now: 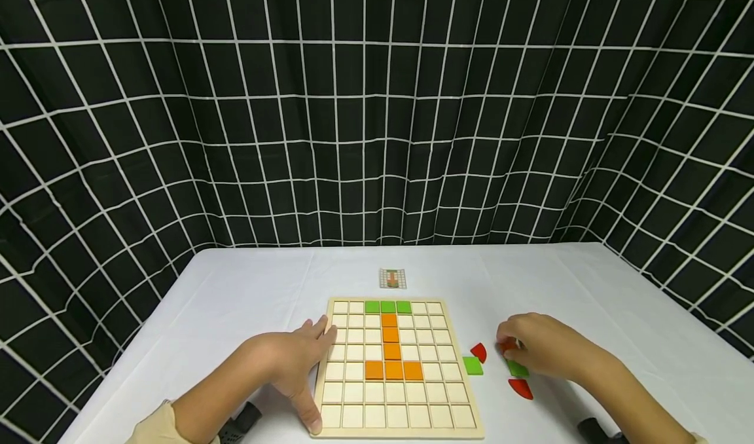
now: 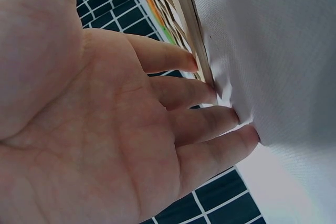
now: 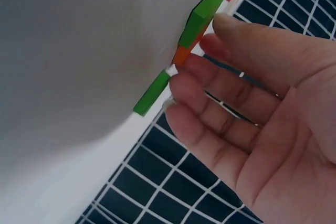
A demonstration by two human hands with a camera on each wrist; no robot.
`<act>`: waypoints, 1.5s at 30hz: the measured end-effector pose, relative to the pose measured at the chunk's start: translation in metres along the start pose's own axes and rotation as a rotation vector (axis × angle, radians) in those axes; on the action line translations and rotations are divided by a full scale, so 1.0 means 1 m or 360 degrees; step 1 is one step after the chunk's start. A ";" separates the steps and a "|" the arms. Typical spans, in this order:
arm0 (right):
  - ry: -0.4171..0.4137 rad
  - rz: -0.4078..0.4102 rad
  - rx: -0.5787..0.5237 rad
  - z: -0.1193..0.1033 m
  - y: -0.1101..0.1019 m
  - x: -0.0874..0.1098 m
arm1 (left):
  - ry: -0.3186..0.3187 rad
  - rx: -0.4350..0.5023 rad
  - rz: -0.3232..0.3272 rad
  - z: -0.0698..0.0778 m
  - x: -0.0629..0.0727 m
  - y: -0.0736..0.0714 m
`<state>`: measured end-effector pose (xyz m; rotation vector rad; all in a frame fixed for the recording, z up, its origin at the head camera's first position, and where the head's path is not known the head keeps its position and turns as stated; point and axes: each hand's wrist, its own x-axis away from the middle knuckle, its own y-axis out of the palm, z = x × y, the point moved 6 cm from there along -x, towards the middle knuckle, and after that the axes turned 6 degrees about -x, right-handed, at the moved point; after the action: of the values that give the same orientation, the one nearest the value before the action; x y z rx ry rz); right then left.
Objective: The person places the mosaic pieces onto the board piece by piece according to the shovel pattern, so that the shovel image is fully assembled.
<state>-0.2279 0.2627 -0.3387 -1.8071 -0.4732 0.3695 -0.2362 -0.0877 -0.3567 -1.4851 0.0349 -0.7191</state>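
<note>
A square wooden grid board (image 1: 341, 416) lies on the table, with three green tiles (image 1: 388, 307) in its far row and several orange tiles (image 1: 391, 351) below them. My left hand (image 1: 297, 363) rests at the board's left edge, thumb at the near corner and fingers spread; the left wrist view shows the fingertips along the board's side (image 2: 202, 51). To the right of the board, my right hand (image 1: 544, 347) is over loose pieces, with loosely curled fingers. Its thumb and index finger are at a red piece (image 1: 508, 345); a green tile (image 1: 518, 369) is partly covered by the hand.
Between board and right hand lie a red quarter-circle piece (image 1: 480, 352) and a green tile (image 1: 473, 365). Another red piece (image 1: 521, 389) lies nearer the person. A small pattern card (image 1: 393, 278) is beyond the board. A black gridded curtain (image 1: 365, 116) stands behind the white table (image 1: 253, 280).
</note>
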 end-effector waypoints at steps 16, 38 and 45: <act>-0.0074 -0.0012 -0.0064 -0.018 0.002 -0.003 | -0.0003 0.0007 0.0008 0.001 0.002 -0.005; -0.0229 -0.0102 -0.0208 -0.068 0.006 -0.009 | -0.0004 0.0021 -0.0007 0.002 0.002 -0.001; -0.0331 -0.0112 -0.0201 -0.089 0.008 -0.018 | 0.0001 0.0019 0.0000 0.001 0.002 -0.001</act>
<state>-0.1998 0.1779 -0.3217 -1.8770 -0.7175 0.4907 -0.2346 -0.0874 -0.3546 -1.4734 0.0307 -0.7184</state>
